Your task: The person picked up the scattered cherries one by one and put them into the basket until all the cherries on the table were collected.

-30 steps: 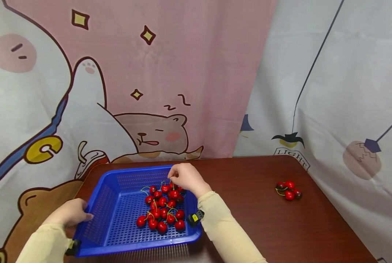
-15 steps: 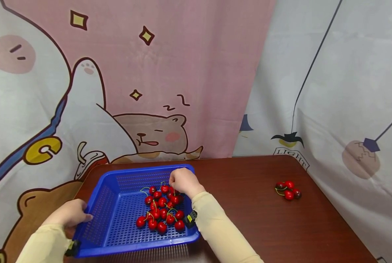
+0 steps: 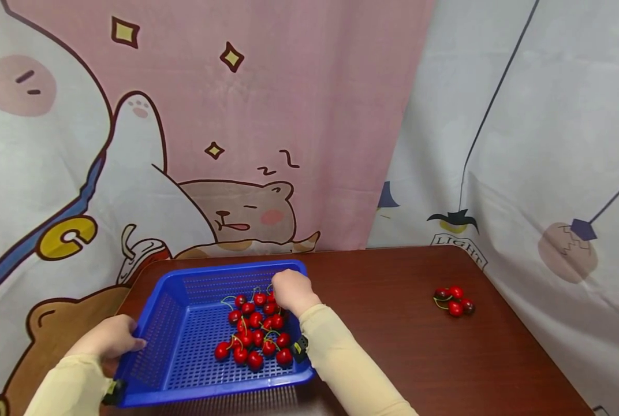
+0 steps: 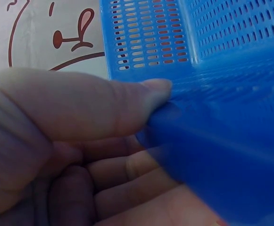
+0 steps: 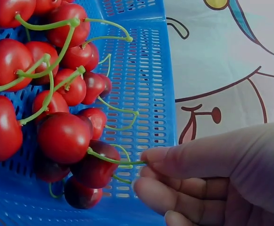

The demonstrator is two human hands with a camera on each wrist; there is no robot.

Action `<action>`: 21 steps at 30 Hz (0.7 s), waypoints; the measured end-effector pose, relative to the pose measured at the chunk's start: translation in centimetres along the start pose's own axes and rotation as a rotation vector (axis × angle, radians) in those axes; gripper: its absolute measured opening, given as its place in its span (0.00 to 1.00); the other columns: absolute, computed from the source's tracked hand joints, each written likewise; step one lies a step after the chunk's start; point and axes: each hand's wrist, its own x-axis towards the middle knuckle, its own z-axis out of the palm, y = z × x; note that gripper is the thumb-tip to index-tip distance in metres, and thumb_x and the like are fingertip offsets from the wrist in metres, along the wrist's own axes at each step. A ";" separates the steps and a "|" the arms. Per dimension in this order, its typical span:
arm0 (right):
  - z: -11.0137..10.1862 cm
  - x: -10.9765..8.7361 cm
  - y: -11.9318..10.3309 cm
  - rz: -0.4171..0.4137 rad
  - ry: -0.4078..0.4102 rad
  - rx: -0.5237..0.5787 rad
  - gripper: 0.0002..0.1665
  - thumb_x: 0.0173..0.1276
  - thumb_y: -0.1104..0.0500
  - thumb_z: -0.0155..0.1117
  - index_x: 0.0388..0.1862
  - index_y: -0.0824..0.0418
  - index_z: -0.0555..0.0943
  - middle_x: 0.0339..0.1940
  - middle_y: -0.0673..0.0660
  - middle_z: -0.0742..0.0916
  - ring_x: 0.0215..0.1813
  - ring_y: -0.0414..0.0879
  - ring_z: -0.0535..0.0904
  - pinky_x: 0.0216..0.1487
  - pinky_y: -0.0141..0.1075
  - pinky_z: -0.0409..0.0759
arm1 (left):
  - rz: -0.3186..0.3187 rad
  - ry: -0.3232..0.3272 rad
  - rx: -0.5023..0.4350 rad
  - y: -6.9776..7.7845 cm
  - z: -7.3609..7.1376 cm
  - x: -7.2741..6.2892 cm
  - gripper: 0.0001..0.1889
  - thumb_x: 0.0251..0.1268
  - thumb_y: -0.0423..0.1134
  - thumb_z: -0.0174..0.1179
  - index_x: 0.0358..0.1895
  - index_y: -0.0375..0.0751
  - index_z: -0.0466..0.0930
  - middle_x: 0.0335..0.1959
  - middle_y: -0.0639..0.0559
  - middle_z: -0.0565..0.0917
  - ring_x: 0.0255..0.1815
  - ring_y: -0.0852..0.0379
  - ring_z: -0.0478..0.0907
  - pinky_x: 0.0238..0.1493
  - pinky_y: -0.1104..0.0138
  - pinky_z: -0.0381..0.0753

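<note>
A blue perforated plastic basket (image 3: pixel 195 341) tilts slightly on the table, with many red cherries (image 3: pixel 254 319) gathered in its right half. My left hand (image 3: pixel 109 338) grips its left rim; thumb above and fingers below show in the left wrist view. Inside the far right corner, my right hand (image 3: pixel 294 290) is lowered among the fruit. The right wrist view shows its thumb and forefinger at the end of a green stem (image 5: pixel 115 161), pinching it. That stem leads to a cherry (image 5: pixel 63 138) resting against others. In the head view those fingertips are hidden behind the hand.
A small cluster of cherries (image 3: pixel 455 300) lies on the right of the brown wooden table (image 3: pixel 387 312). Behind the table hangs a printed curtain (image 3: pixel 320 144), close to its far edge.
My right hand has come down from above the far right corner of the basket into the cherries there. The left hand stays on the rim.
</note>
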 end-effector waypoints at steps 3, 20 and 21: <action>0.0 0.0 0.0 0.020 -0.026 -0.016 0.11 0.64 0.65 0.64 0.21 0.56 0.80 0.24 0.51 0.82 0.23 0.43 0.73 0.20 0.42 0.78 | 0.003 -0.001 0.021 -0.2 0.0 0.1 0.17 0.60 0.30 0.65 0.41 0.13 0.74 0.29 0.39 0.82 0.30 0.45 0.82 0.36 0.49 0.84; -2.3 -1.0 0.2 -0.072 0.005 0.004 0.09 0.59 0.52 0.74 0.26 0.51 0.82 0.25 0.46 0.82 0.29 0.41 0.76 0.25 0.38 0.77 | 0.012 0.000 -0.022 0.1 -0.1 -0.2 0.15 0.61 0.28 0.63 0.39 0.14 0.74 0.27 0.42 0.82 0.28 0.46 0.82 0.32 0.52 0.85; -2.5 -1.1 0.3 -0.090 0.002 0.023 0.07 0.60 0.51 0.74 0.30 0.51 0.85 0.28 0.45 0.83 0.31 0.41 0.77 0.27 0.37 0.78 | 0.022 0.010 -0.015 0.1 0.0 -0.3 0.15 0.60 0.28 0.64 0.39 0.14 0.74 0.27 0.42 0.81 0.28 0.46 0.82 0.32 0.52 0.85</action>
